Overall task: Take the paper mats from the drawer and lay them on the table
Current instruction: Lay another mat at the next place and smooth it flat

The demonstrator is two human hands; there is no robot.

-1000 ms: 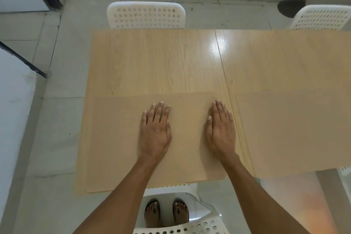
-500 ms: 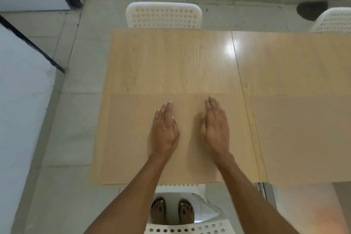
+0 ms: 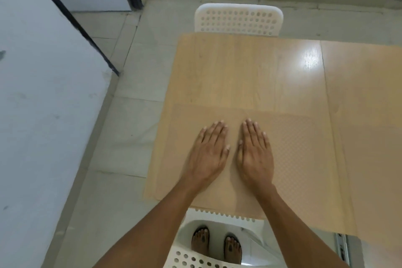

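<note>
A tan paper mat (image 3: 298,159) lies flat on the near left part of the light wooden table (image 3: 239,72). My left hand (image 3: 208,154) and my right hand (image 3: 255,154) rest palm down on the middle of this mat, side by side and almost touching, fingers straight and held together. Neither hand grips anything. A second paper mat (image 3: 374,180) lies on the table to the right, partly cut off by the frame edge. No drawer is in view.
A white perforated chair (image 3: 239,20) stands at the table's far side. Another white chair (image 3: 195,259) is under me at the near edge, with my feet below. A white wall with a black strip (image 3: 71,17) runs along the left. The floor is grey tile.
My two hands have slid together toward the middle of the mat. The view has swung left, so the table sits further right in frame.
</note>
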